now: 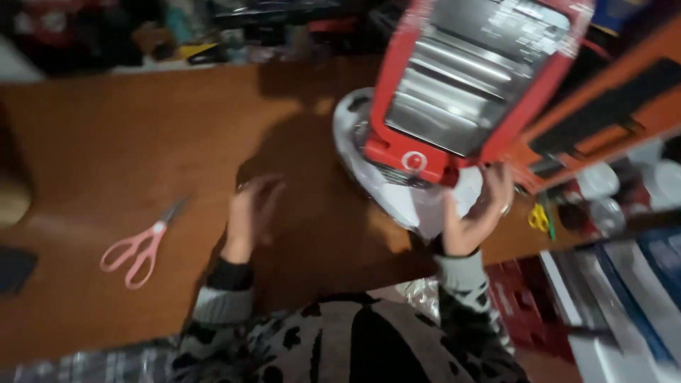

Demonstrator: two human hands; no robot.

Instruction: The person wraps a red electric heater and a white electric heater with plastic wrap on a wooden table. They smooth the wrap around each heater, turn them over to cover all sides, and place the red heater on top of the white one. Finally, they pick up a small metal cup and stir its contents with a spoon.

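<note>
A red heater (468, 78) with shiny metal reflectors stands tilted at the upper right, on a white base (397, 191). My right hand (479, 213) grips the lower right edge of that white base. Over the brown wooden table (128, 135) my left hand (252, 209) hovers with fingers loosely curled and nothing in them. Pink-handled scissors (138, 248) lie on the table to the left of that hand. My patterned sleeves fill the bottom of the view.
Dark clutter lines the table's far edge (213, 35). An orange and black box (603, 106) sits to the right of the heater. Small yellow-handled scissors (538, 216), white containers (599, 181) and flat packages (624, 291) crowd the right side.
</note>
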